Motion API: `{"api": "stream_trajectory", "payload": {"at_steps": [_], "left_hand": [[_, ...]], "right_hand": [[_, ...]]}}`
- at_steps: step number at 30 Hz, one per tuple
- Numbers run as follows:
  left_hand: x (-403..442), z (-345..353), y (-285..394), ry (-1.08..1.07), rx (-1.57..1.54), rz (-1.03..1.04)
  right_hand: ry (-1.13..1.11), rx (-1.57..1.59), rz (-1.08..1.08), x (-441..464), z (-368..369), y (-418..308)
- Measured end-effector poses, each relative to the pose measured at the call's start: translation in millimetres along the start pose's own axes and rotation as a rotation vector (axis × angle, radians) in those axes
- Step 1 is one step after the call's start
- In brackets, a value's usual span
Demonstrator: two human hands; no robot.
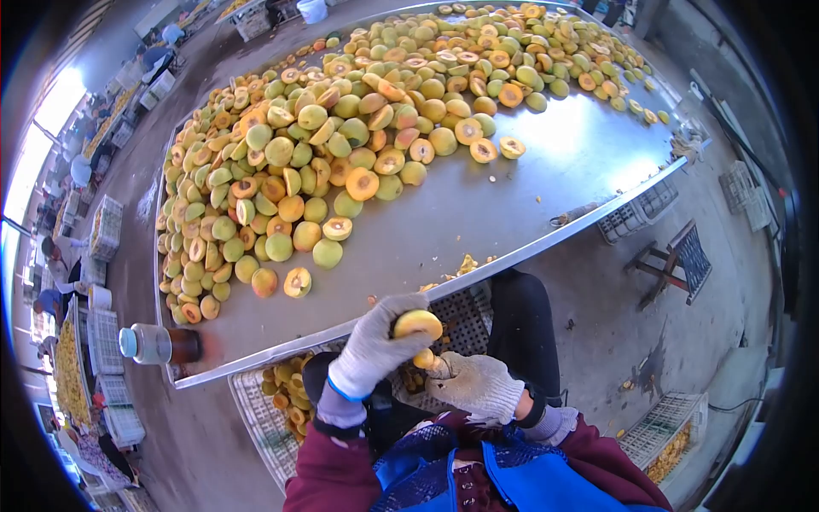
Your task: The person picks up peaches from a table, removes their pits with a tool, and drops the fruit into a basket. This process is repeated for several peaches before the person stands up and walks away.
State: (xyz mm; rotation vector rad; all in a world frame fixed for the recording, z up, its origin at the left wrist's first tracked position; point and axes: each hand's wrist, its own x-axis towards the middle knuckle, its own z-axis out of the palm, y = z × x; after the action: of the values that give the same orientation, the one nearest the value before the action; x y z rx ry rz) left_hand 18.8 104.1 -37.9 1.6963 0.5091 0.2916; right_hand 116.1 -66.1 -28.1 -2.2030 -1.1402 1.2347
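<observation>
My left hand (378, 343), in a whitish knit glove, is closed around a yellow peach half (418, 323) with its cut side showing. Just below and to the right, my gloved right hand (478, 386) is curled with its thumb pointing toward the fruit. A small yellow piece (423, 358) shows at the tip of that hand; whatever the fingers grip is hidden. Both hands are above my lap, at the near edge of a metal table (478, 222). A large heap of whole-looking and halved peaches (341, 128) covers the table's far and left parts.
A crate of peach halves (256, 410) stands below left, with a dark crate (461, 320) under the table edge. A jar of dark liquid (162, 345) sits at the left corner. On the right are a folding stool (678, 260) and another crate (661, 435). People work far left.
</observation>
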Motion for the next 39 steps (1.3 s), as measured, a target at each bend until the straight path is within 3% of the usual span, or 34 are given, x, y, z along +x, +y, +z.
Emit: {"api": "stream_trajectory", "payload": {"at_steps": [1, 2, 3, 5, 9, 13, 20, 21, 24, 27, 28, 29, 31, 33, 35, 37, 39], "left_hand": [[-5.7, -0.2, 0.4, 0.015, 0.388, 0.103], [-11.2, -1.2, -12.0, 0.174, 0.385, -0.003], [-18.6, -1.3, -13.3, 0.18, 0.39, -0.008], [-27.5, 2.0, -6.2, 0.337, -0.288, -0.179], [-39.7, 14.1, 14.6, 0.137, -0.817, -0.052], [-48.0, 17.7, 9.3, 0.094, -0.566, -0.025], [-62.0, 38.8, 34.0, 0.217, -0.556, -0.087], [-61.8, 39.1, 39.1, 0.216, -0.557, -0.085], [-56.6, 32.1, 58.4, 0.191, -0.106, -0.054], [-50.3, 24.0, 56.6, 0.052, -0.133, -0.012], [-48.7, 21.5, 51.5, 0.04, -0.137, 0.17], [-51.4, 28.3, 50.6, 0.037, -0.133, 0.174], [-62.2, 57.2, 50.4, 0.387, -0.278, 0.27], [-69.4, 70.1, 38.9, 0.467, -0.548, 0.2], [-65.8, 49.4, 54.9, 0.297, -0.391, -0.017], [-60.5, 39.4, 60.2, 0.217, -0.428, -0.131], [-59.6, 35.2, 65.0, 0.135, -0.456, -0.235]], "right_hand": [[-0.011, -0.002, -0.006, -0.3, -0.9, -3.2], [0.046, 0.056, 0.022, -3.4, -2.8, -8.2], [0.106, 0.114, 0.05, -6.8, -4.9, -12.8], [0.071, 0.213, 0.034, -14.3, -9.4, -18.8], [0.116, 0.225, -0.096, -20.2, -5.0, -23.9], [0.192, 0.136, -0.165, -21.5, 3.3, -21.1], [0.213, 0.01, -0.121, -31.2, 6.9, -27.3], [0.163, 0.036, -0.106, -32.3, 5.1, -27.9], [0.007, 0.202, -0.062, -38.1, -7.1, -31.2], [-0.117, 0.405, -0.053, -39.4, -10.9, -28.7], [-0.136, 0.461, -0.065, -37.8, -12.2, -27.2], [-0.131, 0.463, -0.068, -36.8, -13.1, -26.2], [-0.354, 0.851, 0.04, -37.4, -11.8, -23.9], [-0.359, 0.911, 0.047, -41.2, -12.0, -27.9], [-0.369, 0.964, 0.065, -43.2, -10.2, -25.6], [-0.613, 1.049, 0.108, -41.4, -10.0, -17.5], [-0.615, 1.084, 0.024, -44.8, -16.2, -18.2]]}}
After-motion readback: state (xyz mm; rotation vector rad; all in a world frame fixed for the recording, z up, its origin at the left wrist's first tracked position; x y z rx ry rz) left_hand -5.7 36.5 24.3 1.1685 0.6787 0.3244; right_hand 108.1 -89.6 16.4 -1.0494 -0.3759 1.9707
